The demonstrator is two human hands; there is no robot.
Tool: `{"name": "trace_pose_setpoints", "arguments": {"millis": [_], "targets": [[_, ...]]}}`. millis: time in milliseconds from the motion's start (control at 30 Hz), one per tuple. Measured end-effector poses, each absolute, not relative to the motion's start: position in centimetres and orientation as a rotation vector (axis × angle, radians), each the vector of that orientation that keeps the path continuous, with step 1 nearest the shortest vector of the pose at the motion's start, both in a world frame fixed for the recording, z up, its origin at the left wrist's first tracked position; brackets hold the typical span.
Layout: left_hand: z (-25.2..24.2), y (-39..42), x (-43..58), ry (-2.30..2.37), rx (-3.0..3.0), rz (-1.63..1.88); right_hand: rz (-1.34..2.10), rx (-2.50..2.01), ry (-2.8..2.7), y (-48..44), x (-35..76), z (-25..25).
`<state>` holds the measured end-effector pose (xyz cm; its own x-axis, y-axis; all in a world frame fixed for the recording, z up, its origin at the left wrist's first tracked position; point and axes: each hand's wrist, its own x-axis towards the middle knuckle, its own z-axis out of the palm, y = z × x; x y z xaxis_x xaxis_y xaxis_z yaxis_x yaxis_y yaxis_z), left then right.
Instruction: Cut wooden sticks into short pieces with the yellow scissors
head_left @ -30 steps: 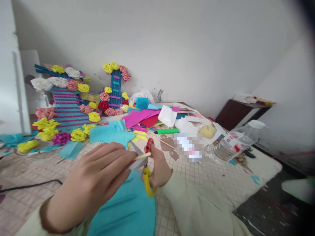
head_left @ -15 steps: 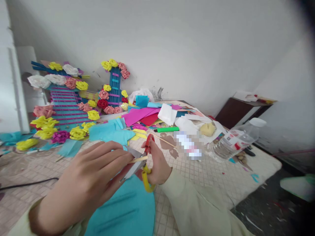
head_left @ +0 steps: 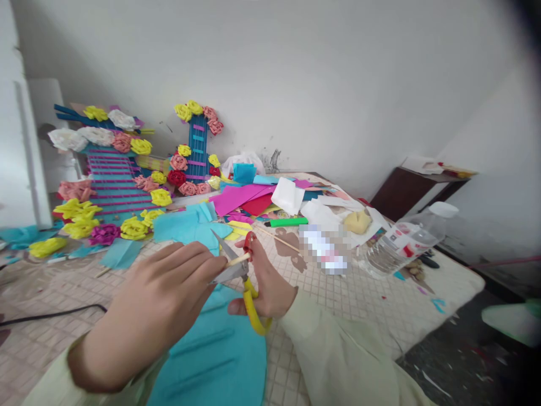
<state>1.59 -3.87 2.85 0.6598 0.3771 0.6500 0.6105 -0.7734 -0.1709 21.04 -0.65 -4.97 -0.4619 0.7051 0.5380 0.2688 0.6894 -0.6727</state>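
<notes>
My left hand is closed around a thin wooden stick, whose pale end sticks out past the fingertips. My right hand grips a pair of scissors with one red and one yellow handle. Their blades stand apart, one pointing up and left, the other running toward the left fingers, and the stick crosses near the pivot. Whether the blades touch the stick I cannot tell. Below both hands lies a turquoise paper-covered piece with rounded edges and raised ridges, partly hidden by my left hand.
Two panels decorated with paper flowers lean at the back left. Coloured paper sheets, a green marker and another stick lie beyond my hands. A plastic bottle stands tilted in view at right; a black cable runs at left.
The scissors have turned in my right hand, with the blades spread wider and one tip pointing upward. My right thumb now shows below the yellow handle. The stick has shifted slightly left and up.
</notes>
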Motion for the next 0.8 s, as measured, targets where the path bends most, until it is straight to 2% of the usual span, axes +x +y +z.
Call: {"name": "trace_pose_setpoints", "arguments": {"millis": [467,800], "targets": [[2.70,-3.62,1.56,-0.899,-2.529,-0.785,0.791,-0.631,-2.014,-0.24,20.79,-5.34],[2.70,-3.51,1.84,-0.808,-2.532,-0.816,0.790,-0.652,-2.025,-0.32,20.85,-5.41]]}}
